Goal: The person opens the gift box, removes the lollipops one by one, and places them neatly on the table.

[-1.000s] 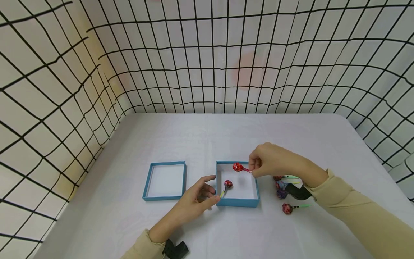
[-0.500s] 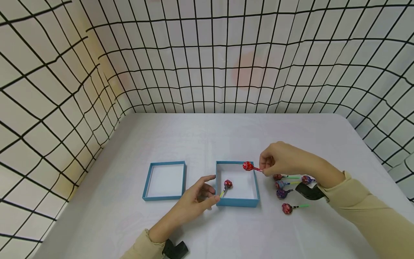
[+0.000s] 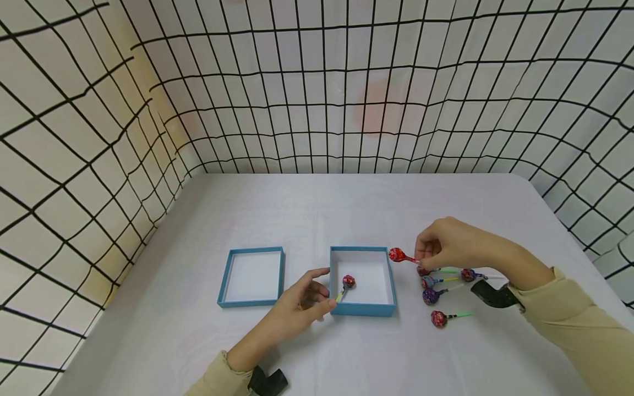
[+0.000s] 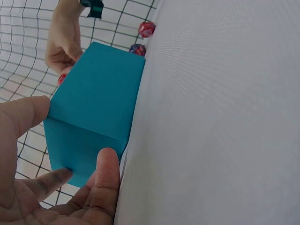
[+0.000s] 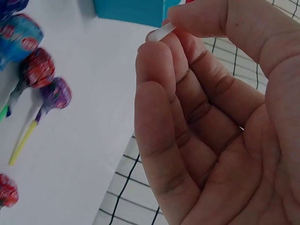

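My right hand (image 3: 453, 247) pinches the stick of a red-wrapped lollipop (image 3: 398, 254), its head just right of the blue box (image 3: 364, 309). The right wrist view shows the pale stick (image 5: 161, 33) between thumb and fingers. Inside the box lies another lollipop (image 3: 349, 281), its yellow stick toward the front left corner. My left hand (image 3: 299, 300) rests against that corner, thumb at the front and fingers along the left wall. In the left wrist view, its fingers (image 4: 108, 176) touch the box's side loosely, without wrapping round it.
A shallow blue-rimmed lid (image 3: 250, 303) lies left of the box. Right of the box are several loose lollipops, among them a purple one (image 3: 431, 296) and a red one with a green stick (image 3: 438, 318). Black wire mesh (image 3: 322, 110) surrounds the white table (image 3: 297, 209).
My right hand has moved right with the red lollipop, from over the box to beyond its right wall. My left hand and the lollipop in the box stay in place.
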{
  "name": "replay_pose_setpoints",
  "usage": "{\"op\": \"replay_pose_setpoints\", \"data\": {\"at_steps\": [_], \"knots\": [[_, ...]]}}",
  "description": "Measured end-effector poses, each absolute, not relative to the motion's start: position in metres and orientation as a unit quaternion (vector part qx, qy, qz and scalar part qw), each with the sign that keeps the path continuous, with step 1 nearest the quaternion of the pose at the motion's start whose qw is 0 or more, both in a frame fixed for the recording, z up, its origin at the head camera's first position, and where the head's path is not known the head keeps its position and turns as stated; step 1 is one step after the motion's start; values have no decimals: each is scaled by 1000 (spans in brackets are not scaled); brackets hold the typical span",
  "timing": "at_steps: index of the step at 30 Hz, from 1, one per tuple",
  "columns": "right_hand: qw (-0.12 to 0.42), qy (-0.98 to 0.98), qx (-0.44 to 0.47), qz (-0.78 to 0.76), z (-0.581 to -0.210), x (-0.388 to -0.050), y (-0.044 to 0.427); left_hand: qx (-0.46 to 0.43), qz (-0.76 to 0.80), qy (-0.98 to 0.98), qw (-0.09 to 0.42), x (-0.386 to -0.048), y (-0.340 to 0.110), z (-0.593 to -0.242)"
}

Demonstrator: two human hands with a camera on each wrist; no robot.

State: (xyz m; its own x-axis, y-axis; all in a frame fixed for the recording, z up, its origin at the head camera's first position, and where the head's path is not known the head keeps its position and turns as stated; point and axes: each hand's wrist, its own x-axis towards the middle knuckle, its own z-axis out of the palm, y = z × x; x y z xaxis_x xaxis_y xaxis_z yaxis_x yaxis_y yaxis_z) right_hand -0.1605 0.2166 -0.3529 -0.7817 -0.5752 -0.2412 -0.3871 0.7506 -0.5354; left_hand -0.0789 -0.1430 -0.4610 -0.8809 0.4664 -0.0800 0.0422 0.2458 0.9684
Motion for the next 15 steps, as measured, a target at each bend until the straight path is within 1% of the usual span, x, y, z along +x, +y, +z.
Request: {"op": "replay_pose_setpoints", "data": {"at_steps": [7,15], "knots": [[180,916,-264,-243,-359,-157,236,163,592,768,179,-79,-143,-461],[177,917,-249,-255,-367,-151,265,160,590,771,179,-79,-143,-461]]}}
